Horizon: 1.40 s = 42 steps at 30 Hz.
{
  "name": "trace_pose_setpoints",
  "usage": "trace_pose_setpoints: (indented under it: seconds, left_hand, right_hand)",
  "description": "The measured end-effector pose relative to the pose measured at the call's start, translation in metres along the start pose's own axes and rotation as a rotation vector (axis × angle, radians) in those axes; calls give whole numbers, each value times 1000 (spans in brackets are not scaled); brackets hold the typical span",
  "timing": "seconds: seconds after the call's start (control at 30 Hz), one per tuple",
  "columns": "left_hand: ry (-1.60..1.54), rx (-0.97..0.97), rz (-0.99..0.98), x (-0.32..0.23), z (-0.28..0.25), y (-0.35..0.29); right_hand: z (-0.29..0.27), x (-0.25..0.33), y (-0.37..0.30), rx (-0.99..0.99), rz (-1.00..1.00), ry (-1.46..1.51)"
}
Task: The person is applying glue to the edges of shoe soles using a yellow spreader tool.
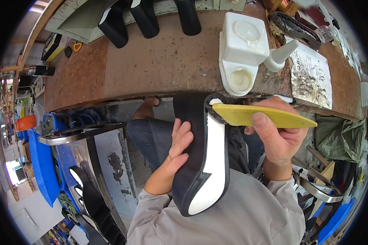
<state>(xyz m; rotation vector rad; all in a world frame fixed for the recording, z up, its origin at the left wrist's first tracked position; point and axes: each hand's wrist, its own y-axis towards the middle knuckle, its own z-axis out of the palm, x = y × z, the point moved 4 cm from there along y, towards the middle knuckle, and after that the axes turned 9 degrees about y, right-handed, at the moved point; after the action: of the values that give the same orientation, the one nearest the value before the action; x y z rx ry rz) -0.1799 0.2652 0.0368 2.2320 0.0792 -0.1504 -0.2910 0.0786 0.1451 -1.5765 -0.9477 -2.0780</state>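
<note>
My left hand steadies a black wedge sole, its fingers along the black side. The sole is tilted in front of my chest, its long foot-shaped face white with a notch partway along. In my right hand is a glue brush with a flat yellow handle, gripped between thumb and fingers. Its dark bristles touch the narrow far end of the white face. Just beyond, on the bench, stands a white plastic glue bottle with a round open well holding pale paste.
Several black wedge pieces stand along the back of the brown bench. A white cone-shaped cap and a stained sheet lie right of the bottle. At left, more black soles sit on a rack beside a metal-edged stand.
</note>
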Motion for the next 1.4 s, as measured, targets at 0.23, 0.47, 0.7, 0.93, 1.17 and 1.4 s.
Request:
trace_pose_setpoints:
  seconds: [0.23,0.47,0.7,0.93,1.17,1.4]
  left_hand:
    - [37,-44,72,-9,-25,7]
    - [-437,-177,34,-7,-41,7]
    - [-489,-180,14,-8,-52,12]
    - [9,68,-114,-10,-53,-9]
    - [23,-17,-54,-1,-50,3]
    - [-268,-217,10,1,-60,23]
  right_hand:
    - [12,36,-2,130,-249,-221]
    - [19,50,-17,235,-277,-225]
    - [22,51,-37,218,-189,-86]
    - [28,52,-47,344,-286,-18]
    - [34,51,-58,390,-357,29]
    - [38,49,-67,400,-388,71]
